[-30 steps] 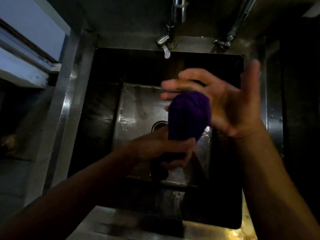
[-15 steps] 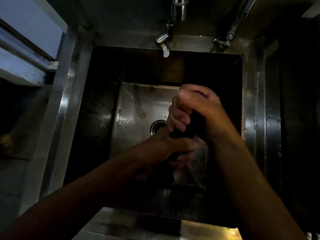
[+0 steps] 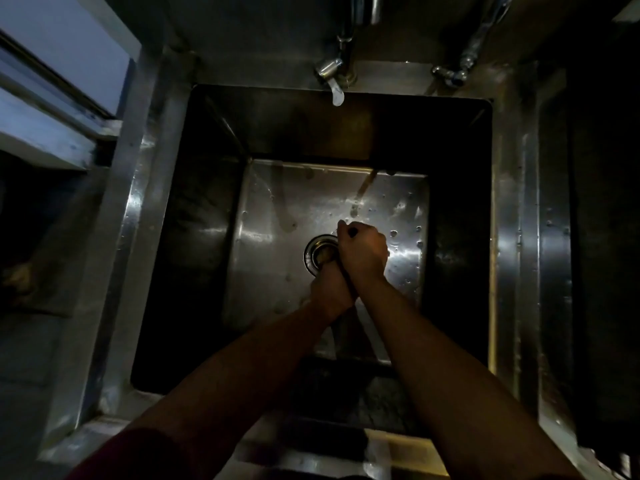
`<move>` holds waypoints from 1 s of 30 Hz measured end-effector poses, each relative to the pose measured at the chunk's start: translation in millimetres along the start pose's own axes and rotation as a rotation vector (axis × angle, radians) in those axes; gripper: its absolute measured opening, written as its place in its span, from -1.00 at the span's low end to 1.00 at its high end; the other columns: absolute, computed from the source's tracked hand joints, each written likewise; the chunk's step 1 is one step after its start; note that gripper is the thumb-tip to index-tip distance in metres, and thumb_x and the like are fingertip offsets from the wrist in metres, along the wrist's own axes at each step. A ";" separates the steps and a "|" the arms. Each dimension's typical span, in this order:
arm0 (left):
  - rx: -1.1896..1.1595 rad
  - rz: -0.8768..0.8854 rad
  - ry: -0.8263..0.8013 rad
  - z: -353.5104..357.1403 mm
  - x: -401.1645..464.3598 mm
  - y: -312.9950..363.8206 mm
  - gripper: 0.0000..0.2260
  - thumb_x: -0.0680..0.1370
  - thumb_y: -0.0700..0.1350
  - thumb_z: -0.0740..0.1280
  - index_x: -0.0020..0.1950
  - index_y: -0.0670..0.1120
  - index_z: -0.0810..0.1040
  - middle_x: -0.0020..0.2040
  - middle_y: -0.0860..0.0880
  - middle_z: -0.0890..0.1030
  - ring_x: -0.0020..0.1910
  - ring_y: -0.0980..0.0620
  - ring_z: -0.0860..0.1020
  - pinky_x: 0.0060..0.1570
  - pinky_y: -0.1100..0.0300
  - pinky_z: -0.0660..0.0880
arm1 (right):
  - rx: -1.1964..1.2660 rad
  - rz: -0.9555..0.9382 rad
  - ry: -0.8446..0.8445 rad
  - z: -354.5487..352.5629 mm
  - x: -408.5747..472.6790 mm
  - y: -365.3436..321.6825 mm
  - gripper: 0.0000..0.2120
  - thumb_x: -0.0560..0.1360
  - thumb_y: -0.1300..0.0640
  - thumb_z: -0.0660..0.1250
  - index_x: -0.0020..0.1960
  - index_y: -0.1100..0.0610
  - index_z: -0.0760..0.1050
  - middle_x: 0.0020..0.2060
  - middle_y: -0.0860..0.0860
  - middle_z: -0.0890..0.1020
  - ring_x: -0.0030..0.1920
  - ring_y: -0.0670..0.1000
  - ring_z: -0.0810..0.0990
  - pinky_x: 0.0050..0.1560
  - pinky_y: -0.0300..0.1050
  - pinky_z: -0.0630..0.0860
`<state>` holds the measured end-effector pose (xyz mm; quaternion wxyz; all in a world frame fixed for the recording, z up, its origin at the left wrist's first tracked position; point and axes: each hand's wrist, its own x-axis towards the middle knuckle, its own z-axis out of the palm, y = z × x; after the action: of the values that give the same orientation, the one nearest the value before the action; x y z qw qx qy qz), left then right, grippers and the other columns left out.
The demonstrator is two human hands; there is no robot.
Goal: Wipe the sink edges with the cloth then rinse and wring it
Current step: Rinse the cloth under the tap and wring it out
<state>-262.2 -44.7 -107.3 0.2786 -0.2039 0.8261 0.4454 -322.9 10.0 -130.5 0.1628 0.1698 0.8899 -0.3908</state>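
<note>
Both hands are curled tight, pressed together low in the sink (image 3: 166, 188), right over the drain (image 3: 313, 251). The right hand (image 3: 363, 252) sits on top and the left hand (image 3: 330, 289) under it. The cloth (image 3: 352, 232) is squeezed inside them, so only a dark bit shows. The tap (image 3: 330, 79) looks off. If the wet cloth slips out, it could drop onto the drain. A weak twist could leave it dripping.

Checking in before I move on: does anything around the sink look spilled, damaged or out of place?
Nothing stands out. Both hands, left hand and right hand, are clenched together over the drain inside the sink; the cloth is barely visible between them. Only water droplets mark the basin.
</note>
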 end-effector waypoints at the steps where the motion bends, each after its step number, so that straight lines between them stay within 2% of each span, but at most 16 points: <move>1: -0.012 0.016 0.007 1.8 1.3 -0.1 -0.49 0.45 0.02 0.22 0.31 -0.22 0.51 0.20 -0.22 0.61 0.18 -0.20 0.58 0.17 0.01 0.53 | 0.006 0.010 0.023 -2.2 1.6 -0.1 -0.64 0.62 -0.08 0.27 -0.13 0.14 0.67 -0.20 0.14 0.71 -0.15 0.14 0.65 -0.18 -0.17 0.34; 3: -0.017 0.034 0.053 4.1 9.1 -2.7 -0.50 0.43 -0.02 0.23 0.33 -0.18 0.49 0.25 -0.18 0.59 0.23 -0.16 0.57 0.21 -0.06 0.53 | 0.080 -0.025 0.002 -10.6 7.4 -5.6 -0.67 0.61 -0.04 0.29 -0.23 0.11 0.62 -0.30 0.12 0.66 -0.23 0.11 0.61 -0.19 -0.17 0.33; 4: 0.008 0.050 0.067 3.9 12.9 -0.7 -0.57 0.46 -0.08 0.25 0.30 -0.19 0.51 0.24 -0.20 0.58 0.22 -0.17 0.57 0.20 -0.07 0.54 | 0.109 -0.076 -0.027 -17.8 9.9 -11.1 -0.67 0.60 -0.01 0.31 -0.29 0.09 0.58 -0.36 0.08 0.61 -0.27 0.08 0.58 -0.20 -0.17 0.33; 6: 0.015 0.088 0.116 -1.4 17.0 12.8 -0.88 0.51 -0.23 0.27 -0.06 -0.22 0.59 0.00 -0.30 0.64 0.00 -0.26 0.62 0.04 -0.15 0.56 | 0.173 -0.199 -0.104 -37.6 10.1 -24.6 -0.65 0.58 0.02 0.35 -0.35 0.10 0.53 -0.43 0.01 0.59 -0.32 0.02 0.59 -0.22 -0.15 0.41; 7: 0.011 0.141 0.151 -8.7 15.4 23.6 -0.88 0.51 -0.23 0.29 -0.22 -0.14 0.55 -0.13 -0.28 0.65 -0.11 -0.25 0.62 -0.04 -0.15 0.56 | 0.224 -0.258 -0.139 -49.6 6.4 -33.5 -0.66 0.58 0.01 0.37 -0.35 0.06 0.55 -0.42 -0.02 0.61 -0.32 -0.02 0.61 -0.21 -0.15 0.47; 8: -0.025 0.153 0.183 -17.0 14.1 31.9 -0.87 0.50 -0.17 0.31 -0.26 -0.05 0.52 -0.18 -0.23 0.65 -0.16 -0.19 0.62 -0.09 -0.08 0.57 | 0.290 -0.293 -0.163 -60.6 3.0 -40.5 -0.70 0.57 -0.03 0.37 -0.32 0.00 0.57 -0.38 -0.06 0.63 -0.28 -0.06 0.62 -0.16 -0.17 0.51; 10: -0.224 0.122 0.226 -39.7 3.6 51.1 -0.90 0.45 -0.06 0.39 -0.24 0.00 0.52 -0.24 -0.09 0.65 -0.24 -0.03 0.62 -0.18 0.10 0.56 | 0.481 -0.271 -0.193 -84.5 -6.1 -46.8 -0.78 0.55 -0.20 0.31 -0.15 -0.10 0.58 -0.20 -0.12 0.66 -0.11 -0.12 0.64 -0.01 -0.18 0.55; 12: -0.417 0.088 0.307 -62.6 -4.4 64.1 -0.89 0.47 -0.10 0.46 -0.20 -0.04 0.56 -0.30 -0.04 0.61 -0.35 0.06 0.56 -0.29 0.20 0.51 | 0.623 -0.173 -0.279 -104.5 -18.9 -41.7 -0.60 0.46 -0.40 0.19 0.06 -0.17 0.55 0.01 -0.13 0.66 0.08 -0.10 0.64 0.15 -0.04 0.56; 14: -0.653 0.090 0.357 -83.3 -14.7 81.0 -0.85 0.48 -0.16 0.44 -0.26 -0.13 0.56 -0.37 -0.05 0.57 -0.42 0.06 0.51 -0.33 0.20 0.47 | 0.537 -0.146 -0.371 -111.5 -36.5 -26.8 -0.44 0.39 -0.50 0.12 0.22 -0.22 0.49 0.15 -0.12 0.64 0.15 -0.09 0.63 0.21 0.10 0.56; 16: -0.836 0.158 0.391 -93.3 -19.8 92.8 -0.80 0.49 -0.15 0.43 -0.31 -0.17 0.53 -0.39 -0.07 0.54 -0.40 0.04 0.49 -0.30 0.16 0.45 | 0.462 -0.134 -0.459 -105.9 -57.2 -16.2 -0.46 0.38 -0.50 0.16 0.25 -0.27 0.46 0.17 -0.13 0.64 0.16 -0.11 0.64 0.23 0.17 0.57; 18: -0.917 0.195 0.396 -91.3 -23.5 98.2 -0.74 0.50 -0.05 0.43 -0.25 -0.21 0.56 -0.32 -0.12 0.57 -0.32 0.02 0.53 -0.20 0.14 0.47 | 0.564 -0.099 -0.508 -96.1 -71.3 -15.3 -0.45 0.41 -0.42 0.23 0.29 -0.18 0.48 0.17 -0.07 0.67 0.12 -0.04 0.68 0.19 0.18 0.60; 20: -0.918 0.174 0.387 -81.1 -29.0 100.5 -0.64 0.48 0.06 0.45 -0.09 -0.27 0.60 -0.17 -0.18 0.65 -0.20 0.02 0.61 -0.09 0.13 0.54 | 0.683 -0.081 -0.487 -91.6 -79.3 -25.3 -0.44 0.47 -0.35 0.32 0.34 -0.05 0.46 0.15 -0.03 0.67 0.05 -0.10 0.70 0.04 0.00 0.65; 22: -0.898 0.133 0.354 -70.2 -36.1 98.6 -0.52 0.43 0.13 0.43 0.08 -0.27 0.60 -0.07 -0.16 0.69 -0.15 0.03 0.66 -0.11 0.18 0.59 | 0.699 -0.104 -0.376 -94.0 -81.9 -38.4 -0.53 0.48 -0.26 0.30 0.29 -0.05 0.47 0.07 -0.10 0.65 -0.02 -0.24 0.67 -0.11 -0.24 0.61; 25: -0.908 0.120 0.200 -63.0 -39.3 88.9 -0.44 0.45 0.24 0.30 0.14 -0.24 0.59 -0.01 -0.15 0.69 -0.04 0.01 0.68 -0.05 0.18 0.61 | 0.625 -0.170 -0.257 -101.2 -79.5 -43.2 -0.66 0.48 -0.19 0.37 0.16 -0.05 0.49 -0.08 -0.12 0.65 -0.15 -0.24 0.64 -0.25 -0.33 0.52; 28: -1.022 0.103 -0.112 -77.3 -37.8 69.9 -0.45 0.53 0.31 0.12 0.20 -0.11 0.54 0.11 -0.13 0.66 0.20 -0.09 0.60 0.25 -0.02 0.51 | 0.602 -0.210 -0.219 -121.7 -74.1 -47.8 -0.70 0.41 -0.08 0.48 0.07 -0.02 0.53 -0.18 -0.15 0.67 -0.23 -0.21 0.64 -0.31 -0.36 0.49; 30: -1.174 -0.020 -0.369 -93.2 -30.8 46.6 -0.21 0.44 0.46 0.05 0.38 -0.13 0.43 0.36 -0.24 0.48 0.44 -0.24 0.37 0.42 -0.21 0.28 | 0.625 -0.272 -0.277 -144.7 -71.0 -52.2 -0.75 0.39 0.04 0.55 -0.02 0.04 0.54 -0.32 -0.17 0.64 -0.35 -0.22 0.57 -0.38 -0.38 0.43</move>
<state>-292.0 -96.8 -16.8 0.2626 -0.2506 0.3792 0.8512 -304.8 73.0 25.8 0.1688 0.0368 0.7116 -0.6810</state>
